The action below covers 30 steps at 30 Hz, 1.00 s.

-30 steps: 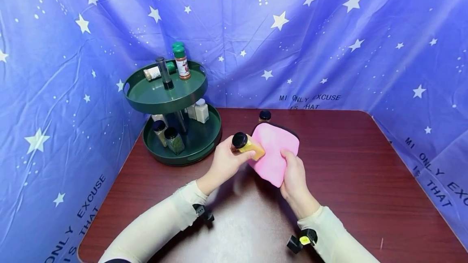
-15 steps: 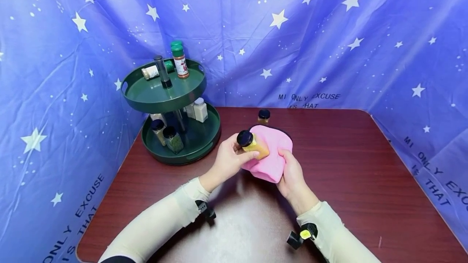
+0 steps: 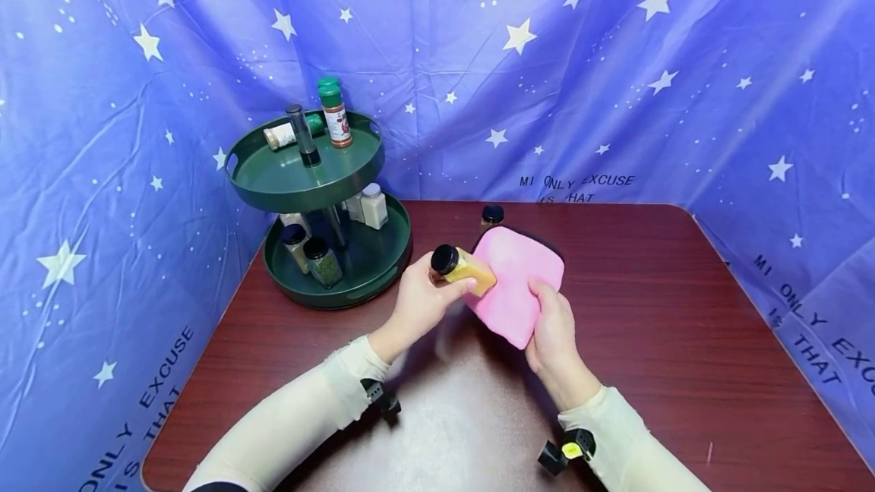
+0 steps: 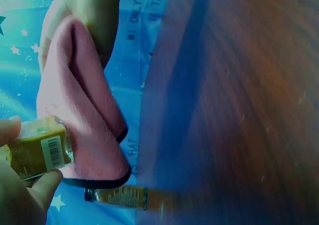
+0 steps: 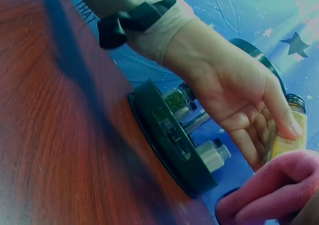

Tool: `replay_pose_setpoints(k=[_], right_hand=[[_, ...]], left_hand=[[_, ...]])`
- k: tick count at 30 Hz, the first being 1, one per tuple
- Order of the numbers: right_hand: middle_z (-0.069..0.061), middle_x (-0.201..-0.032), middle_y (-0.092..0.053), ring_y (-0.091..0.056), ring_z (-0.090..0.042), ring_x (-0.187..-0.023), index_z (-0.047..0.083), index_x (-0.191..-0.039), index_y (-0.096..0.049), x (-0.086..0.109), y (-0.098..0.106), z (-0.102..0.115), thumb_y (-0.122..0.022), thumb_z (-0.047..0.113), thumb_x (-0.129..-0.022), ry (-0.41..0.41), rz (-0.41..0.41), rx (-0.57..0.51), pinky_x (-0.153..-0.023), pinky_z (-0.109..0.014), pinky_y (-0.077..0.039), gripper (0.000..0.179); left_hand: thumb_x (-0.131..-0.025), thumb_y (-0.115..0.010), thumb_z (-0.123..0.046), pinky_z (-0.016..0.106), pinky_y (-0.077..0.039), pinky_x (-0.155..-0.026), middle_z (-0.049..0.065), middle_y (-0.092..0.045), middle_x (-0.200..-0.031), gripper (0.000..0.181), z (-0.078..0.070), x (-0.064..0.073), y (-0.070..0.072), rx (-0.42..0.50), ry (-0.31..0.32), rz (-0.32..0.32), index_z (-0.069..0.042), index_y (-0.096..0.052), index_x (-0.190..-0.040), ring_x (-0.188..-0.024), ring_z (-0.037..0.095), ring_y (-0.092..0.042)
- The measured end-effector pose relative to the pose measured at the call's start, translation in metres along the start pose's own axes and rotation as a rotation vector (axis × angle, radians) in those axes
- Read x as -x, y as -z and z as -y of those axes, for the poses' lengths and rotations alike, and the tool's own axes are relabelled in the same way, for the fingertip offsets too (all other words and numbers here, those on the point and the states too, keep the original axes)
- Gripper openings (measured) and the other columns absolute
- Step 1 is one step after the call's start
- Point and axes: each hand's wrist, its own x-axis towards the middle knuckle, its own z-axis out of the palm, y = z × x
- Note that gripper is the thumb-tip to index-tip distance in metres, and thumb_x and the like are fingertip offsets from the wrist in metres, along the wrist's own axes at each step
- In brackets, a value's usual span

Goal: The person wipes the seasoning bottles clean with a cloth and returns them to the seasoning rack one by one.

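Note:
My left hand (image 3: 418, 302) holds a spice jar (image 3: 473, 272) filled with yellow powder, its black lid tilted up and to the left. In the right wrist view the word "Powder" shows on the label of this jar (image 5: 285, 137); a barcode faces the left wrist camera. My right hand (image 3: 555, 329) grips a pink cloth (image 3: 513, 306) with a dark edge, thumb on top. The cloth meets the jar's lower end, away from the lid. Seen from the left wrist, the cloth (image 4: 84, 120) hangs in folds past the jar's base.
A green two-tier turntable (image 3: 307, 196) stands at the back left, bearing several spice jars on both tiers. One bottle (image 3: 280, 135) lies on its side on the upper tier. Behind the cloth stands another black-lidded jar (image 3: 492, 215). A starry curtain (image 3: 437, 82) borders the dark red table (image 3: 683, 325).
The cloth shifted left and bunched around the jar's lower end, then swung back right and flattened. The jar moved slightly right, then back left. Both hands keep their hold.

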Motion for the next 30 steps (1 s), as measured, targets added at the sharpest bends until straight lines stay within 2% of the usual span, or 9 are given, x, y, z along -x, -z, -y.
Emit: replay_pose_setpoints(k=[2, 4, 9, 12, 16, 25, 30], right_hand=[[0.000, -0.086, -0.073, -0.072, -0.009, -0.080, 0.008, -0.101, -0.058, 0.000, -0.002, 0.000, -0.041, 0.011, -0.106, 0.015, 0.009, -0.015, -0.071, -0.026, -0.060, 0.018], [0.001, -0.089, -0.073, -0.072, -0.009, -0.083, 0.007, -0.105, -0.056, -0.003, -0.004, 0.000, -0.039, 0.012, -0.107, -0.007, 0.022, -0.038, -0.073, -0.027, -0.060, 0.018], [0.004, -0.100, -0.071, -0.070, -0.007, -0.095, 0.009, -0.118, -0.047, -0.009, -0.006, -0.001, -0.034, 0.019, -0.109, -0.143, 0.054, -0.079, -0.084, -0.025, -0.058, 0.019], [0.006, -0.103, -0.071, -0.069, -0.006, -0.098, 0.010, -0.121, -0.045, -0.009, -0.005, -0.001, -0.032, 0.021, -0.109, -0.205, 0.080, -0.072, -0.086, -0.024, -0.057, 0.021], [0.007, -0.100, -0.071, -0.069, -0.004, -0.095, 0.010, -0.119, -0.045, -0.007, -0.004, -0.001, -0.031, 0.019, -0.109, -0.239, 0.110, -0.046, -0.085, -0.022, -0.056, 0.020], [0.004, -0.093, -0.072, -0.070, -0.005, -0.085, 0.009, -0.114, -0.048, -0.003, 0.002, 0.006, -0.032, 0.018, -0.110, -0.282, 0.240, -0.015, -0.076, -0.024, -0.058, 0.019], [0.005, -0.084, -0.071, -0.070, -0.005, -0.075, 0.010, -0.108, -0.050, 0.000, 0.003, 0.010, -0.035, 0.017, -0.109, -0.262, 0.196, 0.029, -0.067, -0.023, -0.057, 0.017]], left_hand=[[-0.079, -0.089, -0.010, 0.029, -0.060, -0.083, 0.013, -0.075, -0.107, 0.043, -0.001, 0.003, -0.002, 0.006, 0.012, -0.003, -0.003, -0.069, -0.116, -0.091, 0.017, -0.070], [-0.079, -0.088, -0.009, 0.029, -0.060, -0.083, 0.014, -0.075, -0.107, 0.042, -0.001, 0.005, -0.004, 0.022, 0.017, 0.002, -0.002, -0.069, -0.116, -0.091, 0.016, -0.070], [-0.081, -0.086, -0.006, 0.028, -0.059, -0.087, 0.016, -0.074, -0.108, 0.041, -0.002, 0.006, -0.007, 0.090, -0.009, 0.050, 0.002, -0.067, -0.117, -0.092, 0.013, -0.070], [-0.081, -0.086, -0.005, 0.029, -0.058, -0.088, 0.017, -0.074, -0.108, 0.041, -0.001, 0.004, -0.007, 0.118, -0.038, 0.087, 0.002, -0.066, -0.117, -0.093, 0.013, -0.070], [-0.081, -0.085, -0.004, 0.030, -0.059, -0.088, 0.017, -0.074, -0.109, 0.042, 0.002, 0.000, -0.004, 0.119, -0.065, 0.119, 0.001, -0.067, -0.119, -0.094, 0.014, -0.070], [-0.081, -0.086, -0.006, 0.030, -0.058, -0.089, 0.015, -0.074, -0.114, 0.047, 0.005, -0.009, 0.009, 0.065, -0.111, 0.133, -0.002, -0.067, -0.124, -0.100, 0.018, -0.072], [-0.080, -0.088, -0.009, 0.030, -0.059, -0.086, 0.012, -0.075, -0.112, 0.048, 0.001, -0.008, 0.014, 0.019, -0.117, 0.170, -0.004, -0.067, -0.123, -0.097, 0.018, -0.073]])
